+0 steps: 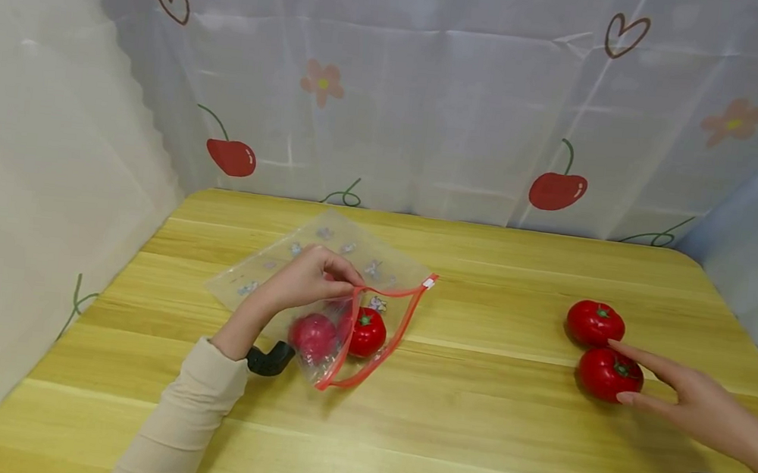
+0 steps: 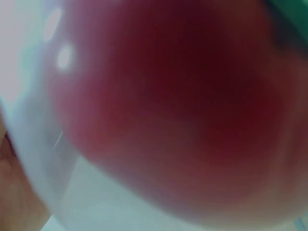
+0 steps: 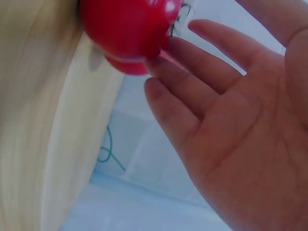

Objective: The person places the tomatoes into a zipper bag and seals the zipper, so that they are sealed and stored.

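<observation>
We see L hand (image 1: pixel 311 279) pinching bag (image 1: pixel 350 249) edge; R hand (image 1: pixel 699 397) loose, ungripped, near tomato (image 1: pixel 605 376) btwn thumb & fingertips. Off-ctr nudge might roll it into far tomato (image 1: pixel 594 322) beyond fingers.

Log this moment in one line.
Left fingers: pinch bag rim | in bag: tomatoes | right fingers: at front loose tomato | back loose tomato: on table

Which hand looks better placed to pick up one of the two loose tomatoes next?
Probably the right hand: it is at the nearer loose tomato, thumb and fingers spread over it, holding nothing. The left hand is farther off, pinching the edge of the bag.
</observation>
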A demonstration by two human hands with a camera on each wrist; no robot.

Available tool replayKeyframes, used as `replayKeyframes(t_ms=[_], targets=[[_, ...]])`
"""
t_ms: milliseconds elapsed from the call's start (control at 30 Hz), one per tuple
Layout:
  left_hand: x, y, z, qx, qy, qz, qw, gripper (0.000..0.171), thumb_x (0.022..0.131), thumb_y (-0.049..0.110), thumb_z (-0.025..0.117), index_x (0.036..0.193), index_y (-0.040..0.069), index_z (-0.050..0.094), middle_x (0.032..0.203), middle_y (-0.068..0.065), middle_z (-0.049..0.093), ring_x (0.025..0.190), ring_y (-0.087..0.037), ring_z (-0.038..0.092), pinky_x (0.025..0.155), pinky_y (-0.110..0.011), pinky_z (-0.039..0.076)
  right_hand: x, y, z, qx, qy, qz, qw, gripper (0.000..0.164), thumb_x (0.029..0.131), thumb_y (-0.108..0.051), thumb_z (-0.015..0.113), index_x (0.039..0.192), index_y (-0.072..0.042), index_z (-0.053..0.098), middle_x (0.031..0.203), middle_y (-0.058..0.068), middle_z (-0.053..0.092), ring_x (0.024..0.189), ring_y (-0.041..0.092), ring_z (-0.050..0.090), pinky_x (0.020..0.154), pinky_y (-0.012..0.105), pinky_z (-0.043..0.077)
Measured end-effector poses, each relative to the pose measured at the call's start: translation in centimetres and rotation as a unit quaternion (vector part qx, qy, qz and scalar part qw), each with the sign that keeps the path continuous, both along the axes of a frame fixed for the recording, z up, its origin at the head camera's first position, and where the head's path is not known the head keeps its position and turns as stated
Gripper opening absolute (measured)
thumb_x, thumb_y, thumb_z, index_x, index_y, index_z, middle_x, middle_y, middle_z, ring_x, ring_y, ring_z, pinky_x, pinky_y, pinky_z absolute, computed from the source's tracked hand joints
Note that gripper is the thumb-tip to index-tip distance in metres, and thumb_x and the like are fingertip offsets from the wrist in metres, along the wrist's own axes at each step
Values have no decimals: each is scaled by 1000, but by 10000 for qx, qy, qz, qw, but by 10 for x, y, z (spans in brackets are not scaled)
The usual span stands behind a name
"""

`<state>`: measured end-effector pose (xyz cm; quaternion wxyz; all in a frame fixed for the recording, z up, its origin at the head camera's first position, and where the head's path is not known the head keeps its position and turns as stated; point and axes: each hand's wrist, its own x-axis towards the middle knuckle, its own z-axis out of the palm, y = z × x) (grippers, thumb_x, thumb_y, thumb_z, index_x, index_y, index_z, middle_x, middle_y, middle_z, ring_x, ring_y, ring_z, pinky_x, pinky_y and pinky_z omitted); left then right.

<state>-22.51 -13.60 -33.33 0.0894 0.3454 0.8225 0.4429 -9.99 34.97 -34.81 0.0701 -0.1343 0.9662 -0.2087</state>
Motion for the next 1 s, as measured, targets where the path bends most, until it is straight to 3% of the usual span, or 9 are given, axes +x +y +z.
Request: replayKeyframes(t_ms=[100, 333, 467, 600, 867, 933, 1000], targets=[[0, 0, -1, -15, 54, -4, 10000, 9, 85, -1, 66, 90, 0, 73, 88, -6, 69, 74, -16, 63, 65, -28, 52, -2, 5, -3, 20, -252, -71, 9997, 71, 82, -26, 72, 133, 12, 42, 127, 40, 40, 111, 57, 40, 81, 65, 38], [-1, 0, -1, -18, 135, -67, 9999, 9, 85, -2, 66, 90, -1, 73, 88, -6, 69, 73, -13, 62, 64, -28, 52, -6, 16, -13, -103, -380, -95, 9992, 75, 82, -27, 73, 133, 15, 38, 128, 40, 38, 109, 56, 44, 82, 56, 43], [-2, 0, -2, -10, 132, -64, 9999, 9, 85, -2, 66, 90, -2, 73, 88, -6, 69, 73, -14, 62, 65, -28, 52, -7, 19, -18, -310, -489, -60, 9983, 73, 83, -22, 72, 133, 17, 36, 128, 42, 37, 107, 55, 47, 78, 49, 48], [-1, 1, -1, -25, 132, -64, 9999, 9, 85, -2, 66, 90, -3, 73, 89, -7, 69, 74, -14, 63, 65, -28, 52, -8, 22, -22, -481, -519, -57, 9975, 76, 81, -19, 74, 134, 17, 32, 129, 42, 36, 107, 53, 48, 76, 32, 52], [0, 1, 0, -78, 136, -33, 9999, 9, 85, -1, 66, 90, -1, 73, 89, -6, 69, 74, -14, 63, 65, -28, 52, -7, 21, -26, -660, -562, -102, 9962, 78, 81, -20, 74, 134, 17, 30, 128, 41, 37, 107, 54, 46, 78, 36, 51], [0, 1, 0, -85, 154, -42, 9998, 9, 85, -1, 66, 90, 0, 73, 88, -5, 69, 75, -14, 63, 65, -28, 52, -7, 21, -26, -637, -539, -135, 9964, 77, 81, -20, 74, 134, 16, 31, 127, 40, 39, 107, 54, 47, 77, 31, 51], [0, 2, 0, -88, 164, -48, 9998, 9, 85, -1, 66, 90, 0, 74, 88, -5, 69, 75, -14, 63, 65, -28, 52, -7, 20, -25, -645, -534, -125, 9964, 76, 82, -19, 73, 133, 17, 31, 126, 41, 39, 107, 54, 46, 78, 35, 51]])
